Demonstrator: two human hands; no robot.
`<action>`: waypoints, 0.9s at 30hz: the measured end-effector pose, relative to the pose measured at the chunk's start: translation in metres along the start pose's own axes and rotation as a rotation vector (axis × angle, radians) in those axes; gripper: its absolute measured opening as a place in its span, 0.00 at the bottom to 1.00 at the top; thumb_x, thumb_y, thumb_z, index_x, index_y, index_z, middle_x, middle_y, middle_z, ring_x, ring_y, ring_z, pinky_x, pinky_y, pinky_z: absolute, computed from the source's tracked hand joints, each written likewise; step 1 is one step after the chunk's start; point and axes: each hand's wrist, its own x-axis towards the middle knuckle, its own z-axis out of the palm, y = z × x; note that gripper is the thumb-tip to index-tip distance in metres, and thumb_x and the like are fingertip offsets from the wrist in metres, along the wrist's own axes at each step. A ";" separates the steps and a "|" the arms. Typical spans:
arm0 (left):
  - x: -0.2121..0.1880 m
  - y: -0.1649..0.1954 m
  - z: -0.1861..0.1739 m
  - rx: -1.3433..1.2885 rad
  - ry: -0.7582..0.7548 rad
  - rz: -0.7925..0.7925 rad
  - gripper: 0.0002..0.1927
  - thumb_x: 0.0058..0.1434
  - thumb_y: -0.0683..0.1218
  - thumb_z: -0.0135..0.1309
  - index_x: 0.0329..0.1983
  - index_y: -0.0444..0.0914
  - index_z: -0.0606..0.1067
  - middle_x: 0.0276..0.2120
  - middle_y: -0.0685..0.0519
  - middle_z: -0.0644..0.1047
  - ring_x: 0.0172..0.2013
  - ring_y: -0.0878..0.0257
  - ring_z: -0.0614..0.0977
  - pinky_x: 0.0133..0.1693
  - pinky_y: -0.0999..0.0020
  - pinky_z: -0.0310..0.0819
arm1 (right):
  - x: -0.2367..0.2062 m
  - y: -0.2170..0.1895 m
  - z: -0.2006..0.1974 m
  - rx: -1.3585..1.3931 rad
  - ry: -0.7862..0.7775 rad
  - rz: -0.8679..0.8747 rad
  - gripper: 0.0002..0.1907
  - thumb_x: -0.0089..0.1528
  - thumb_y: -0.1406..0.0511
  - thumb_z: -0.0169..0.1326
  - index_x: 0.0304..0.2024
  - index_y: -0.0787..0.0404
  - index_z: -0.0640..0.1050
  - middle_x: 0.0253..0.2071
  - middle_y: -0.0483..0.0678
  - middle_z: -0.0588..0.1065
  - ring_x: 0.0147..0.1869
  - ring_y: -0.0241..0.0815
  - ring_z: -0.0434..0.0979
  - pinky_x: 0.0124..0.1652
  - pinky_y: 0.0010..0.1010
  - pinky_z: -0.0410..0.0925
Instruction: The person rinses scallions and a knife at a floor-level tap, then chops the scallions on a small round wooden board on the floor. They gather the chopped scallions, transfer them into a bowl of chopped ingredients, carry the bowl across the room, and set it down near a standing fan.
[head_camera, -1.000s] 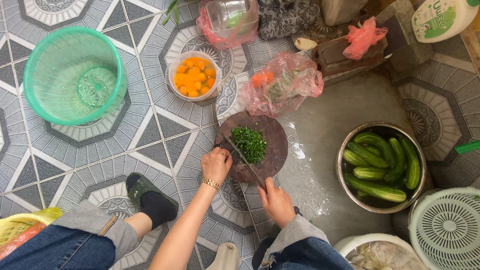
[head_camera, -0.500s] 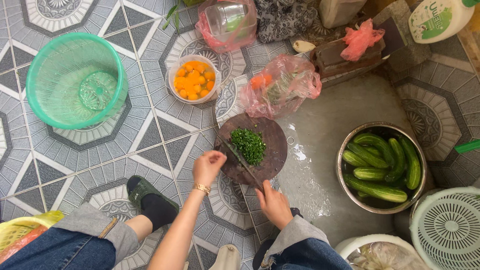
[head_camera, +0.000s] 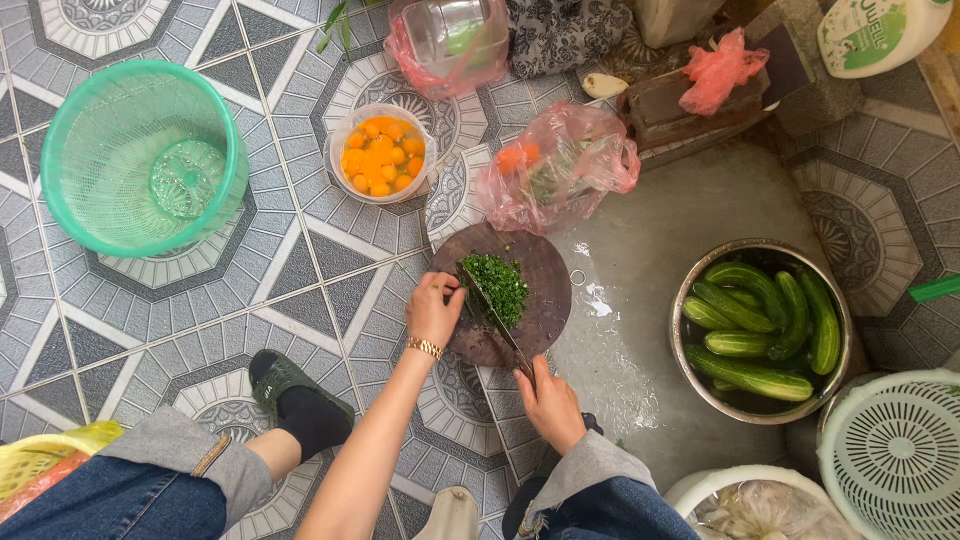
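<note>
I am gripping the knife (head_camera: 497, 318) handle in my closed right hand (head_camera: 548, 402), its blade lying against the chopped greens (head_camera: 497, 283) on the round dark cutting board (head_camera: 545, 270) on the tiled floor. My left hand (head_camera: 434, 310), fingers curled, is resting on the board's left edge beside the greens.

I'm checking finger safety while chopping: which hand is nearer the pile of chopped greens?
Left. The left hand rests on the round cutting board right beside the chopped greens. The right hand is off the board's near edge, gripping the knife handle.
</note>
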 end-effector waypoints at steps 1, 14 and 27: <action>-0.004 0.006 -0.003 -0.042 -0.006 0.023 0.15 0.55 0.47 0.65 0.42 0.39 0.76 0.39 0.50 0.78 0.37 0.57 0.83 0.39 0.60 0.78 | 0.000 0.001 0.001 -0.013 -0.004 0.010 0.15 0.67 0.55 0.51 0.40 0.59 0.66 0.26 0.62 0.77 0.35 0.70 0.77 0.34 0.58 0.68; -0.024 0.017 -0.022 0.080 0.068 0.146 0.12 0.56 0.42 0.63 0.44 0.40 0.78 0.42 0.53 0.81 0.42 0.52 0.82 0.43 0.56 0.76 | 0.001 -0.008 -0.007 -0.019 -0.010 0.005 0.15 0.67 0.55 0.50 0.41 0.58 0.66 0.27 0.62 0.78 0.35 0.70 0.78 0.34 0.58 0.68; -0.031 0.010 -0.024 0.124 0.051 0.298 0.06 0.53 0.39 0.60 0.34 0.42 0.81 0.39 0.58 0.83 0.43 0.57 0.82 0.45 0.61 0.74 | -0.001 -0.019 -0.012 -0.095 -0.015 -0.036 0.15 0.68 0.56 0.49 0.41 0.60 0.65 0.28 0.61 0.78 0.34 0.68 0.78 0.33 0.57 0.69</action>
